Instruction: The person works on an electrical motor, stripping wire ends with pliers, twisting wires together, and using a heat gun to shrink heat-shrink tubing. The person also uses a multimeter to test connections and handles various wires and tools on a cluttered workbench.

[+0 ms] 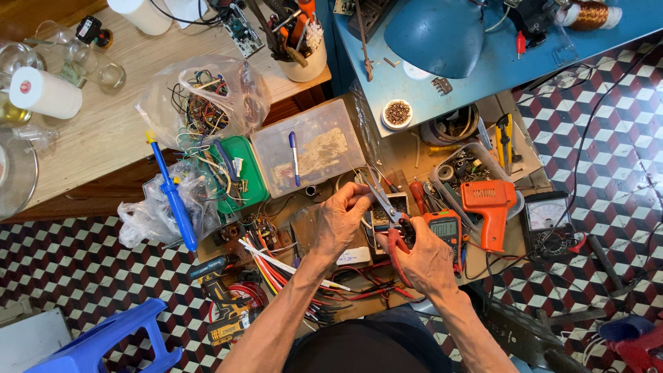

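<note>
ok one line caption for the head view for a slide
Left hand steadies a small part while right hand works red-handled pliers over a cluttered electronics bench.

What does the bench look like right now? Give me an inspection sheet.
Surface: low wooden board, crowded with parts and tools.
Job's things: red-handled pliers in right hand; left hand pinches a small part at the plier tips, too small to identify.
Clutter: orange soldering gun, orange multimeter, analog meter, clear plastic box, blue screwdriver, bags of components.
Grips: right closed on pliers; left pinching.
Cables: loose wire bundle beside left forearm.
Surroundings: patterned tile floor, blue lamp, blue stool.
</note>
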